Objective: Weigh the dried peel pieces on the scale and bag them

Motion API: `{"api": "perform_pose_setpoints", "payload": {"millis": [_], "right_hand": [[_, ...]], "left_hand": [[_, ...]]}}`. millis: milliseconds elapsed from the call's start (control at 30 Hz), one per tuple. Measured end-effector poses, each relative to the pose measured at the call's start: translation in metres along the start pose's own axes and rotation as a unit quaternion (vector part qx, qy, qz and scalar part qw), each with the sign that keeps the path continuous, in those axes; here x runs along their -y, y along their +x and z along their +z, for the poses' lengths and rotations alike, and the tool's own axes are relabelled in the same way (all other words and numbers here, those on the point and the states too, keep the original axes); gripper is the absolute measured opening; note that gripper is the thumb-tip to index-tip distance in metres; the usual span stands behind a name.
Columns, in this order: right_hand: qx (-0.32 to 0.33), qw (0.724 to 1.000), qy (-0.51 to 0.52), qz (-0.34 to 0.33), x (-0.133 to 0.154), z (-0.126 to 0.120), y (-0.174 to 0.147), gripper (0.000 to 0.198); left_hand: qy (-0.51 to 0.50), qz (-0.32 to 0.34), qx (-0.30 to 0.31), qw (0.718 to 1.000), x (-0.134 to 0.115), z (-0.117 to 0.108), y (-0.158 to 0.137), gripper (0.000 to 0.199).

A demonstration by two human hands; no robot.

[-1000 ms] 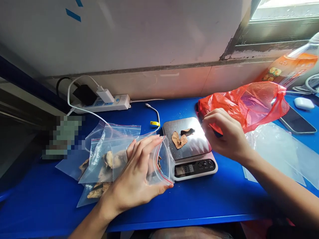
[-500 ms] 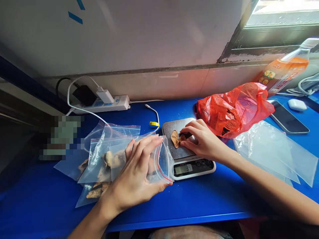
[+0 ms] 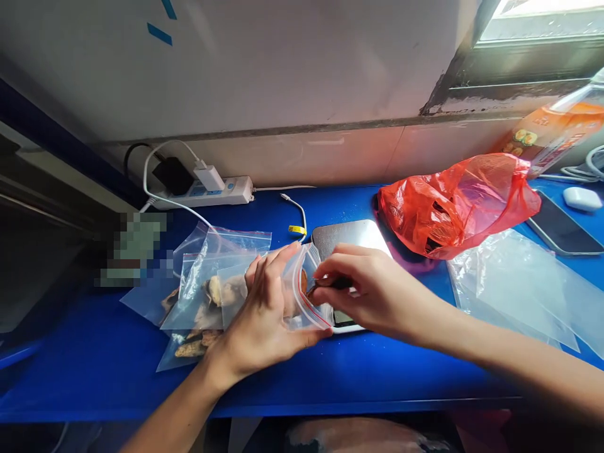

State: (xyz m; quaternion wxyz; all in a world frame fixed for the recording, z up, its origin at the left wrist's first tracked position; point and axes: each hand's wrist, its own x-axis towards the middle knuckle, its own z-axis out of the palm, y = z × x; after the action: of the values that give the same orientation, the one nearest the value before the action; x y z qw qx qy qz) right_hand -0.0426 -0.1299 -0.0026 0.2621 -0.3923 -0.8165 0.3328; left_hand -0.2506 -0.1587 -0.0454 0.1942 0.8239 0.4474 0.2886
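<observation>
My left hand [image 3: 257,314] grips a clear zip-lock bag [image 3: 295,296] with a red seal line, its mouth held wide and facing right. At that mouth is my right hand [image 3: 363,286], fingers pinched round brown dried slices [image 3: 310,290], partly hidden by the fingers and the bag. Behind my right hand lies a kitchen scale [image 3: 349,233] with a steel plate; most of its display is covered. Left of my left hand, several filled zip-lock bags [image 3: 198,308] overlap, with pale and brown dried pieces inside.
A red plastic bag [image 3: 453,201] stands behind the scale. Flat clear bags [image 3: 509,289], a phone [image 3: 570,223], a white earbud case [image 3: 582,199] and a bottle [image 3: 542,132] are to the right. A power strip [image 3: 226,190] and a white cable [image 3: 302,214] lie along the wall.
My right hand has lifted the dried slices off the scale plate and moved left to the open bag mouth. My left hand still holds the bag. The view has shifted slightly.
</observation>
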Motion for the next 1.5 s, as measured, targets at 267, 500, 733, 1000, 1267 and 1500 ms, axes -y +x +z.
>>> {"api": "perform_pose_setpoints", "payload": {"millis": [267, 500, 733, 1000, 1267, 1500], "right_hand": [[-0.131, 0.990, 0.007, -0.058, 0.009, 0.003, -0.004, 0.017], [-0.201, 0.976, -0.011, -0.084, 0.018, -0.024, -0.023, 0.011], [-0.292, 0.953, 0.031, -0.076, 0.014, -0.036, -0.043, 0.004], [-0.318, 0.940, 0.099, -0.070, 0.008, -0.042, -0.054, 0.018], [-0.347, 0.936, -0.030, -0.055, -0.010, -0.055, -0.055, 0.027], [-0.246, 0.912, -0.297, -0.144, 0.018, -0.047, -0.050, 0.024]], "left_hand": [[0.030, -0.008, -0.161, 0.986, 0.000, 0.002, 0.019, 0.108], [-0.102, 0.010, -0.194, 0.976, -0.027, -0.021, 0.039, 0.093], [-0.287, -0.046, -0.224, 0.930, -0.044, -0.028, 0.046, 0.032], [-0.324, -0.098, -0.160, 0.927, -0.052, -0.016, 0.053, 0.026], [-0.193, -0.063, -0.116, 0.972, -0.055, -0.011, 0.062, 0.026], [-0.001, 0.089, -0.119, 0.989, -0.088, -0.017, 0.065, 0.017]]}}
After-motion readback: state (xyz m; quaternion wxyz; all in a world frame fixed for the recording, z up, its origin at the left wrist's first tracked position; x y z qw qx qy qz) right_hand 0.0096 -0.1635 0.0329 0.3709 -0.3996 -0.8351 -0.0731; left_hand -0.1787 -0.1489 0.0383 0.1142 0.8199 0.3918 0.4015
